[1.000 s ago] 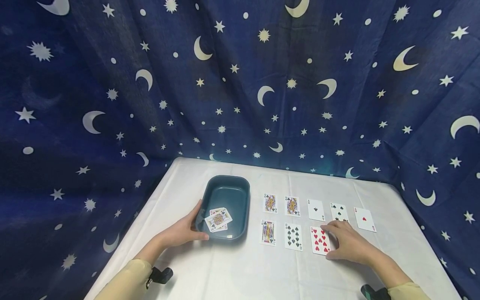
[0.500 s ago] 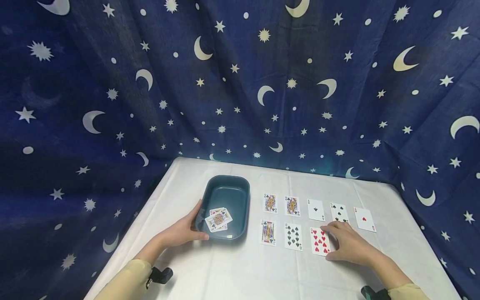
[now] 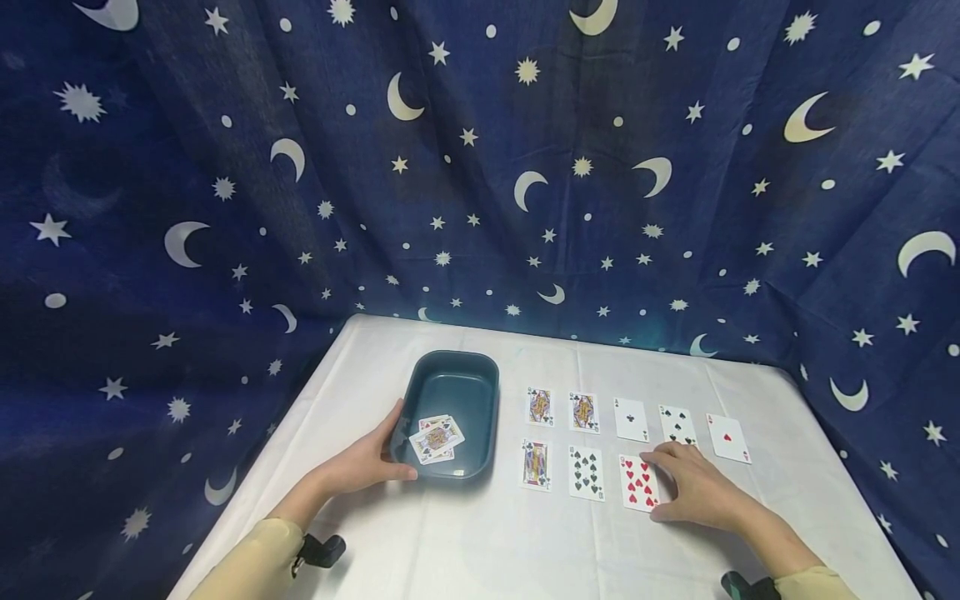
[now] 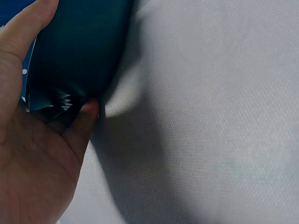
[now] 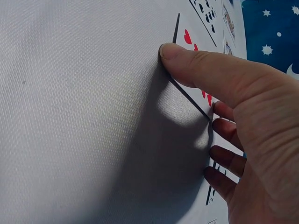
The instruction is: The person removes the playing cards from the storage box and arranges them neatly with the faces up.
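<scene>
My left hand grips the near-left corner of a dark teal tray, with the thumb at the near rim and the fingers along the left side. Inside the tray, near that corner, lie a few overlapping playing cards, a face card on top. My right hand pinches the right edge of a red hearts playing card on the table. In the right wrist view the thumb presses on one corner of this hearts card, and the other fingers sit along its far side.
Face-up cards lie in two rows: a jack and a spades card in the near row. Behind are two face cards, an ace of clubs, a spades card and an ace of hearts. A starry curtain encloses the white table.
The hearts card has shifted very slightly toward the near edge under my right fingers. Both hands and the tray stay where they were.
</scene>
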`<action>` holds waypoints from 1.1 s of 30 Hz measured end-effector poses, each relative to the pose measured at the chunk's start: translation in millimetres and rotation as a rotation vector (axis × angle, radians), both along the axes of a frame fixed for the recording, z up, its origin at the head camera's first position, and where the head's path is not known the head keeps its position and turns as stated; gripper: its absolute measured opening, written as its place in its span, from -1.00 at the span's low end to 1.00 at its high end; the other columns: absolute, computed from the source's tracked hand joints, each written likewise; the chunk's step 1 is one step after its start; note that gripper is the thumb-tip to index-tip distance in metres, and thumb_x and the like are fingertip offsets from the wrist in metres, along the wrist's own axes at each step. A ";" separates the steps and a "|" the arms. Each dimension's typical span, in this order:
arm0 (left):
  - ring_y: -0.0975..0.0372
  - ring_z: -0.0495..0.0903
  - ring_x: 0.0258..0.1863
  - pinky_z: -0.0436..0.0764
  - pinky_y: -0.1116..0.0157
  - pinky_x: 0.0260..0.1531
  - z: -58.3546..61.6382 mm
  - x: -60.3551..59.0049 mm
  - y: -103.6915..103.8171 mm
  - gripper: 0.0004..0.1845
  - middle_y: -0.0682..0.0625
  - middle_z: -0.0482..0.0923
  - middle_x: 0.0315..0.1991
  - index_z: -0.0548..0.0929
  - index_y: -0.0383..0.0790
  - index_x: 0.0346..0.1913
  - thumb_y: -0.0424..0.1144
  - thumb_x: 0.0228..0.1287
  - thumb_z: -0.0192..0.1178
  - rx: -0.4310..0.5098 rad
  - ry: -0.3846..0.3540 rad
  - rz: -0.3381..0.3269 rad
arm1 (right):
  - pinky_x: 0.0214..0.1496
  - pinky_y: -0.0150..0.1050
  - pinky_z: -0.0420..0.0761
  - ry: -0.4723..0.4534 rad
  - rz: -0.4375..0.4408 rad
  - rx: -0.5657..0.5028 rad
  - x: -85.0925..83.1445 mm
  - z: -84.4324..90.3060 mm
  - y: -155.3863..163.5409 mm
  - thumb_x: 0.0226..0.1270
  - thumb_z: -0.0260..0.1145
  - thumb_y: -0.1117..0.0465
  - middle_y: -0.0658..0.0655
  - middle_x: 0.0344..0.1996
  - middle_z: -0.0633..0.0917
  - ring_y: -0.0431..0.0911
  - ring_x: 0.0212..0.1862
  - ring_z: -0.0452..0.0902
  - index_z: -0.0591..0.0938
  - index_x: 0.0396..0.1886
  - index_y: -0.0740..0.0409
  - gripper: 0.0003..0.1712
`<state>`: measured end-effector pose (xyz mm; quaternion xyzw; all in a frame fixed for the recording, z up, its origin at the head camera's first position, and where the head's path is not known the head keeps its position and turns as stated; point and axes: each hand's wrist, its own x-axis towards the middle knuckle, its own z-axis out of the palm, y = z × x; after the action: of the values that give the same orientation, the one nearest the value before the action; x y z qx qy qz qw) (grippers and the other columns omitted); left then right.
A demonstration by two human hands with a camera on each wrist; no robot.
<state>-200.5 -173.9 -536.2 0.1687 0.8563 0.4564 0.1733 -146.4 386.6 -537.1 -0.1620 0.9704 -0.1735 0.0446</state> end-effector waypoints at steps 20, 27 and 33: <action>-0.04 -0.12 0.61 0.15 -0.02 0.50 0.0 0.0 0.0 0.35 -0.12 -0.29 0.67 -0.28 -0.07 0.68 -0.04 0.11 0.57 -0.007 -0.002 0.006 | 0.27 0.20 0.47 -0.011 -0.025 -0.001 -1.3 0.4 -3.2 -0.24 0.71 -0.22 0.10 0.13 0.57 0.11 0.18 0.43 0.60 0.33 0.13 0.07; -0.04 -0.17 0.61 0.07 -0.04 0.52 1.3 0.0 -0.3 0.35 -0.13 -0.30 0.67 -0.29 -0.10 0.67 -0.05 0.12 0.57 -0.001 -0.003 0.005 | 0.27 0.27 0.45 0.065 -0.029 -0.068 -13.0 11.4 -21.6 -0.07 0.67 -0.20 0.18 0.21 0.56 0.16 0.26 0.40 0.59 0.33 0.10 -0.04; -0.04 -0.17 0.61 0.05 -0.03 0.52 3.5 1.0 0.2 0.35 -0.15 -0.31 0.67 -0.32 -0.11 0.67 -0.06 0.14 0.56 0.003 -0.007 -0.001 | 0.33 0.30 0.40 0.122 -0.022 -0.115 -27.9 20.5 -55.6 0.14 0.58 -0.18 0.14 0.25 0.55 0.16 0.34 0.33 0.56 0.38 0.05 -0.15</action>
<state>-199.5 -173.7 -532.7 0.1675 0.8548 0.4584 0.1764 -174.3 331.0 -516.6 -0.1637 0.9615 -0.2192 -0.0258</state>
